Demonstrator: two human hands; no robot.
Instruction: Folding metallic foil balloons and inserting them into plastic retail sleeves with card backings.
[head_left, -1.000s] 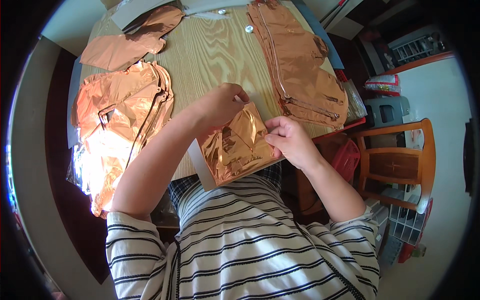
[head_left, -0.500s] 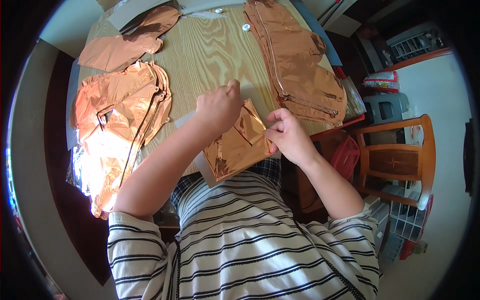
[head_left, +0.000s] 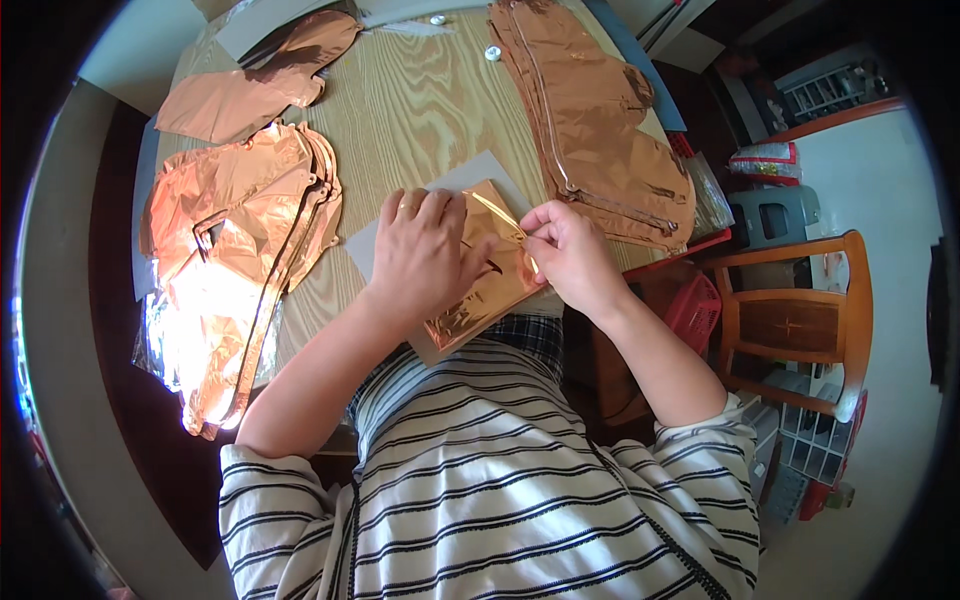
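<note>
A folded copper-coloured foil balloon (head_left: pixel 492 294) lies on a grey card (head_left: pixel 484 170) at the near edge of the table. Spread over its left side, my left hand (head_left: pixel 420 250) rests with fingers stretched out, hiding part of the foil and the card. Thumb and fingertips of my right hand (head_left: pixel 568 252) pinch the balloon's right edge, where a narrow strip of foil stands up a little.
Flat copper foil balloons are stacked on the left (head_left: pixel 240 180) and the right (head_left: pixel 600 130) of the wooden table (head_left: pixel 420 90). A small white round object (head_left: pixel 492 54) lies at the far side. A wooden chair (head_left: pixel 790 325) stands at right.
My left hand has come back from the balloon's far edge and flattened over its left side. My right hand has shifted slightly, still pinching the right edge. More of the card's far end shows.
</note>
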